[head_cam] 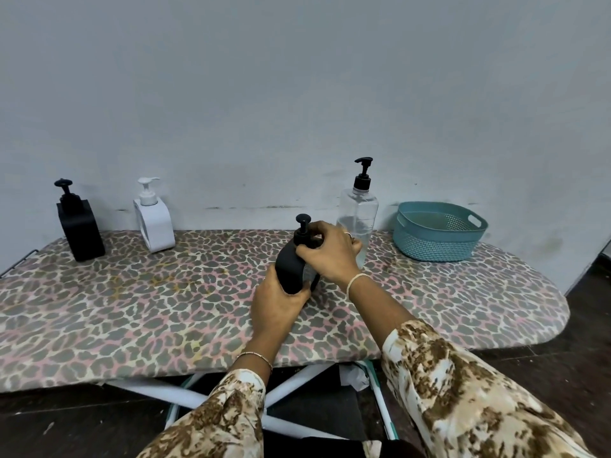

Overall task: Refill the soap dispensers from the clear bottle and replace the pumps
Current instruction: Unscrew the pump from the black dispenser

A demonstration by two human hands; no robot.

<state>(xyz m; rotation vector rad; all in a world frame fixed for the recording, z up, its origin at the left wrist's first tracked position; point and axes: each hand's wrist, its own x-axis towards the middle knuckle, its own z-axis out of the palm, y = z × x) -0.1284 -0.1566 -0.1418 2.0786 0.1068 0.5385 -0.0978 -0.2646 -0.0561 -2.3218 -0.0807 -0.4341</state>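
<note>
I had the left hand [277, 302] wrapped round the lower body of the black dispenser [292, 272], with the fingers curled under it. The dispenser leaned to the left over the middle of the board [132, 309]. I couldn't tell whether its base touched the cover, because the hand hid it.

The right hand [327, 252] gripped from above, fingers curled round the collar of the pump [303, 226]. The pump's round black head stood clear above the knuckles. The dispenser looked matt black and rounded at the shoulder, with a paler grey patch on the side facing my right wrist.

Just behind that hand stood the clear bottle [358, 209], upright, with a black pump on top and liquid in its lower part. At the far left by the wall sat a second black dispenser [81, 229], square-shouldered. To its right was a white dispenser [155, 226], and both had their pumps on. A teal basket [436, 239] sat at the far right, near the bottle but apart from it.
</note>
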